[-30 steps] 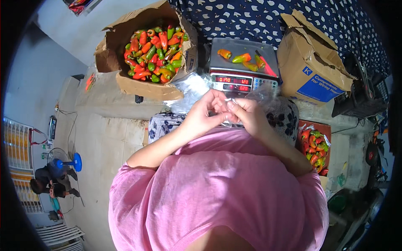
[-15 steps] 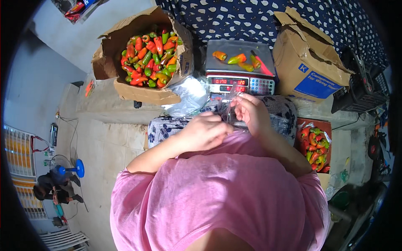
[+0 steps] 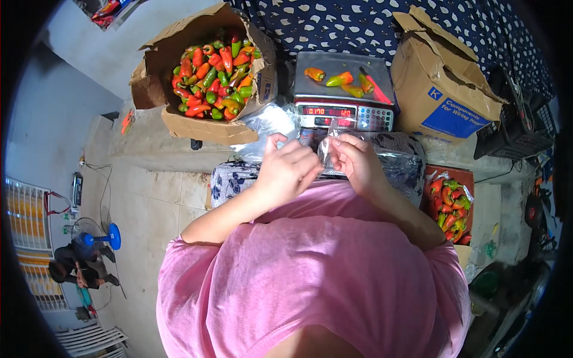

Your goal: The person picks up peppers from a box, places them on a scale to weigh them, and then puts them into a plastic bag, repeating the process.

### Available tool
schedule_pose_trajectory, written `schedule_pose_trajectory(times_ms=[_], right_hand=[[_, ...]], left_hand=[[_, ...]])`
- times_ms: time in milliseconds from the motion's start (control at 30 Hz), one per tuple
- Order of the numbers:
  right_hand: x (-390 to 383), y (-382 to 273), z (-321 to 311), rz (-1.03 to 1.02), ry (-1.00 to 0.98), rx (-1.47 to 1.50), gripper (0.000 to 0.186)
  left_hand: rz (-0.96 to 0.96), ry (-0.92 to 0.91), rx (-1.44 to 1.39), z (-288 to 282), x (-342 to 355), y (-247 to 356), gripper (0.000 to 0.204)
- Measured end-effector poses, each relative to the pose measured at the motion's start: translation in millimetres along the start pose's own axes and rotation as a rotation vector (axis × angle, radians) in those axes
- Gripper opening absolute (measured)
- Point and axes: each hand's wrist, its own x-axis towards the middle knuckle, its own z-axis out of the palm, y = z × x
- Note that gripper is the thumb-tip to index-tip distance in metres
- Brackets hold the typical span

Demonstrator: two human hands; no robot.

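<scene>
In front of my chest, my right hand (image 3: 358, 161) pinches a thin clear plastic bag (image 3: 325, 153) between thumb and fingers. Close beside it on the left, my left hand (image 3: 289, 170) is closed, knuckles up; its fingertips are next to the bag, and what they hold is hidden. Just beyond both hands stands a digital scale (image 3: 377, 117) with a lit red display. On its metal plate (image 3: 310, 58) lie several orange, yellow and green peppers (image 3: 339, 79) and a knife with a pink-red handle (image 3: 380, 91).
An open cardboard box (image 3: 173, 126) full of red and green peppers (image 3: 210, 74) stands left of the scale; another cardboard box (image 3: 412, 89) stands right. Clear plastic sheeting (image 3: 271, 124) lies by the left box. More peppers (image 3: 450, 206) fill a box at the right. A person (image 3: 71, 265) sits by a blue fan (image 3: 112, 237).
My left hand has lifted and turned, its fingers now curled farther forward. My right hand has shifted slightly lower with the bag. The peppers on the scale look the same.
</scene>
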Motion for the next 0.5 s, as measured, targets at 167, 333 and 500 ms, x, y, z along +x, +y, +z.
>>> schedule_pose_trajectory(times_ms=[167,333,500], right_hand=[[3.7,12.0,-14.9,-0.074,-0.101,-0.166,0.021],[1.6,25.2,-14.8,-0.041,-0.150,-0.206,0.023],[2.0,23.5,-10.9,0.009,-0.171,-0.001,0.024]], left_hand=[[-0.163,-0.186,-0.299,9.6,-4.6,2.0,0.023],[-0.424,-0.106,-0.671,15.7,-1.2,-0.9,0.022],[-0.615,-0.038,-1.291,29.0,-10.2,-14.7,0.009]])
